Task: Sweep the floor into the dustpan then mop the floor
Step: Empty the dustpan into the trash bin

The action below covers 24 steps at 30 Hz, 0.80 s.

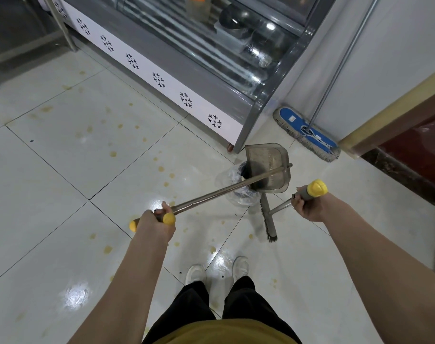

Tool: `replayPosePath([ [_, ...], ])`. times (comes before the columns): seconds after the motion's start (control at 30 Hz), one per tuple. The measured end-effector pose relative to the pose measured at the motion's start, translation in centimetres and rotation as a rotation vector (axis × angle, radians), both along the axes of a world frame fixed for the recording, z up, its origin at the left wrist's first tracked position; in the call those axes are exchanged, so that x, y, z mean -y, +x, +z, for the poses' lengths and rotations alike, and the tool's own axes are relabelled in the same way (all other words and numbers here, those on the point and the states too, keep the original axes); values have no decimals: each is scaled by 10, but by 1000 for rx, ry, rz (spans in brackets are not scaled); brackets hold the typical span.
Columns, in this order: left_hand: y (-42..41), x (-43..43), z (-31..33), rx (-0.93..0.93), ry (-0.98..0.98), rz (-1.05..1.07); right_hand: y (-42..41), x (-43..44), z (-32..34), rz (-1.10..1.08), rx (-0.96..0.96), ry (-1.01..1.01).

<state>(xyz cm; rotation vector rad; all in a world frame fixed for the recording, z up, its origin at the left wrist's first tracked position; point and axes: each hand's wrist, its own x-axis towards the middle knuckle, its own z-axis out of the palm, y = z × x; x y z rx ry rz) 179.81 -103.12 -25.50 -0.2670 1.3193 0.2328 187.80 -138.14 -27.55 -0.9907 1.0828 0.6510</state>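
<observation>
Two handles, one per hand, so this looks like the tail end of the sweeping half.

Biggest thing first: the pale tiled floor (62, 170) is dotted with yellowish-brown stains (112, 153), and there are plenty of them, from the near left up to the far middle. Those look like mop work, not broom work. A glass-fronted display fridge (211, 58) runs along the far side. At its right end a flat mop (308, 134) with a blue pad stands on the floor at far right, pole leaning up the wall, nobody touching it.

The long-handled dustpan (276, 155) is tipped up over a small bin (241, 197) lined with a clear plastic bag, just off the fridge's corner. There's a dark patch behind the see-through pan. I can't tell whether it's dirt or the inside of the bin.

The broom (269, 224) has its head down on the tiles, just near of the bin.

The left hand (159, 219) is wrapped around the yellow-tipped end of the dustpan pole. The right hand (308, 204) is curled around the broom's grip just under its yellow cap.

My read: the pan is being emptied. Next, both tools need parking somewhere, freeing a hand to reach far right for the mop pole.
</observation>
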Motion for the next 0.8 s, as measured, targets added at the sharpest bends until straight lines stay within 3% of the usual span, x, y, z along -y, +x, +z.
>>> replayPosePath([
  [0.63, 11, 3, 9, 23, 81, -55, -3, 1, 8, -3, 14, -11],
  [0.8, 32, 9, 29, 106, 66, -90, -3, 2, 13, 6, 1, -12],
])
